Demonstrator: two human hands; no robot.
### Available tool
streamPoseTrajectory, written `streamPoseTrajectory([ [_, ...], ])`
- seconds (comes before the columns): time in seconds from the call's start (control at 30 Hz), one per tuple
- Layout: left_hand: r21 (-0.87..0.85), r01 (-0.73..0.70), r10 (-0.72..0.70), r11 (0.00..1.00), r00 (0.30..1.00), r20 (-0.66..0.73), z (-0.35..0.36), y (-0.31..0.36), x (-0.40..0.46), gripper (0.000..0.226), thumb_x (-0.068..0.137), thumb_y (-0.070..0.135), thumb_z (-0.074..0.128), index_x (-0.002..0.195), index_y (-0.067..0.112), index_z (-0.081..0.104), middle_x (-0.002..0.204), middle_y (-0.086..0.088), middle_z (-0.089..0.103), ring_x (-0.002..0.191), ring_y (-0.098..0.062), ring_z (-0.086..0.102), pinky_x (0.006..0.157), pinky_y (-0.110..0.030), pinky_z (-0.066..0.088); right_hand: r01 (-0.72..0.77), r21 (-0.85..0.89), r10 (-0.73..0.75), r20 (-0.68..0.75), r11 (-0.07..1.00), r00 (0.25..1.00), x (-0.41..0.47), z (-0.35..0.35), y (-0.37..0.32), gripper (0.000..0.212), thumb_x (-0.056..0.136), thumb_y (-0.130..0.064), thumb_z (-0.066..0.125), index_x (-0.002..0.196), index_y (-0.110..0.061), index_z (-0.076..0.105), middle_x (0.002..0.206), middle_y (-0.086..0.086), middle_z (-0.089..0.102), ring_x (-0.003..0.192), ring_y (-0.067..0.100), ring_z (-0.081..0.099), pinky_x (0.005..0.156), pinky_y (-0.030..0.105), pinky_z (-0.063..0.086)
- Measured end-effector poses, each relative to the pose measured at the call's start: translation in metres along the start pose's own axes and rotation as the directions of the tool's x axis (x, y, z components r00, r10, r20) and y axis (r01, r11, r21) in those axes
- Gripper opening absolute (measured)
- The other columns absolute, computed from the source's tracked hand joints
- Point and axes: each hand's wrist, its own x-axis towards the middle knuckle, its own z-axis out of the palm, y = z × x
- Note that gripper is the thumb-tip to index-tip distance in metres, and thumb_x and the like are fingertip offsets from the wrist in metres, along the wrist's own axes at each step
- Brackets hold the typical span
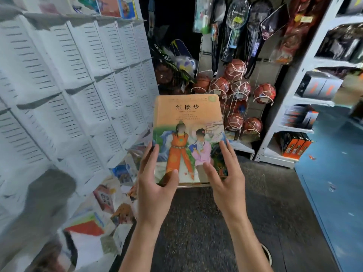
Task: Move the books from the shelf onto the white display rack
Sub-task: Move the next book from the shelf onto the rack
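Both hands, your left hand (155,185) and right hand (225,179), grip the book (186,124) at its lower corners; next, I think, you slot it into the white display rack (78,75).

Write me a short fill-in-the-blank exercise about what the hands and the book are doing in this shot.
1. The book is held by ____ hands, the left hand and the right hand.
2. The upper part of the book's cover is mostly ____ in colour.
3. The white display rack stands on the person's ____ side.
4. Behind the book, the basketballs hang in white ____.

Missing words: both; orange; left; nets
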Motion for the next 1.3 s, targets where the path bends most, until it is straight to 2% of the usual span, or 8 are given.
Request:
streamPoseTrajectory([
  [0.17,0.003,-0.026,0.026,1.0,1.0,0.014,0.039,-0.037,0.07,0.07,0.083,0.039,0.062,0.146,0.016,0.045,0.15,0.022,0.034,0.142,0.01,0.027,0.111,-0.007,0.024,-0.008,0.009,0.008,-0.003,1.0,1.0,0.071,0.025,0.04,0.066,0.09,-0.034,0.064,0.15,-0.026,0.036,0.149,-0.032,0.024,0.138,-0.02,0.017,0.102,-0.002,0.022],
  [0.3,0.021,0.023,-0.024,1.0,0.999,0.031,0.075,-0.074,0.124,0.069,0.083,0.028,0.066,0.147,0.017,0.046,0.149,0.026,0.034,0.142,0.009,0.028,0.114,-0.012,0.027,-0.034,0.029,0.034,0.004,0.999,0.999,0.129,0.048,0.082,0.068,0.089,-0.036,0.063,0.15,-0.025,0.036,0.151,-0.028,0.025,0.139,-0.019,0.017,0.103,-0.002,0.022],
  [0.43,0.052,0.008,-0.01,0.999,0.999,0.036,0.119,-0.108,0.187,0.067,0.085,0.026,0.067,0.147,0.019,0.044,0.15,0.029,0.031,0.142,0.011,0.025,0.112,-0.007,0.024,-0.037,0.051,0.037,0.004,0.998,0.999,0.203,0.071,0.127,0.067,0.088,-0.039,0.062,0.149,-0.03,0.036,0.154,-0.024,0.025,0.137,-0.022,0.017,0.103,-0.003,0.021],
  [0.57,0.084,0.01,-0.011,0.996,1.0,0.013,0.17,-0.144,0.267,0.067,0.088,0.009,0.072,0.149,0.017,0.044,0.154,0.02,0.033,0.143,0.008,0.025,0.113,-0.008,0.024,-0.033,0.106,0.032,0.018,0.994,0.999,0.295,0.096,0.173,0.064,0.088,-0.039,0.062,0.146,-0.034,0.035,0.151,-0.028,0.025,0.136,-0.023,0.017,0.101,-0.003,0.021],
  [0.8,0.106,0.034,-0.028,0.994,0.998,-0.054,0.241,-0.175,0.406,0.068,0.089,0.009,0.069,0.15,0.021,0.043,0.154,0.025,0.032,0.143,0.009,0.026,0.115,-0.02,0.028,-0.015,0.145,0.004,0.071,0.989,0.997,0.456,0.133,0.224,0.064,0.095,-0.026,0.065,0.151,-0.028,0.036,0.156,-0.024,0.025,0.137,-0.022,0.016,0.099,-0.005,0.021],
  [0.97,0.123,0.05,-0.038,0.991,0.994,-0.098,0.27,-0.212,0.47,0.068,0.088,0.006,0.07,0.149,0.018,0.044,0.152,0.028,0.031,0.142,0.01,0.027,0.111,-0.006,0.025,-0.02,0.171,-0.001,0.123,0.985,0.992,0.529,0.168,0.255,0.066,0.093,-0.03,0.065,0.151,-0.03,0.035,0.156,-0.026,0.024,0.138,-0.021,0.016,0.099,-0.005,0.02],
  [1.13,0.123,0.08,-0.064,0.989,0.989,-0.135,0.293,-0.26,0.536,0.069,0.087,0.004,0.071,0.149,0.019,0.044,0.153,0.026,0.032,0.141,0.011,0.026,0.11,-0.004,0.025,-0.026,0.164,0.0,0.153,0.986,0.988,0.596,0.212,0.29,0.065,0.092,-0.029,0.065,0.151,-0.029,0.036,0.156,-0.025,0.024,0.137,-0.023,0.015,0.097,-0.006,0.02],
  [1.3,0.068,0.064,-0.052,0.996,0.985,-0.162,0.314,-0.312,0.621,0.068,0.088,0.003,0.07,0.149,0.019,0.044,0.154,0.024,0.033,0.142,0.008,0.028,0.112,-0.011,0.031,-0.002,0.142,-0.021,0.162,0.99,0.987,0.677,0.266,0.318,0.066,0.092,-0.034,0.065,0.151,-0.032,0.035,0.155,-0.028,0.023,0.14,-0.019,0.014,0.1,-0.005,0.02],
])
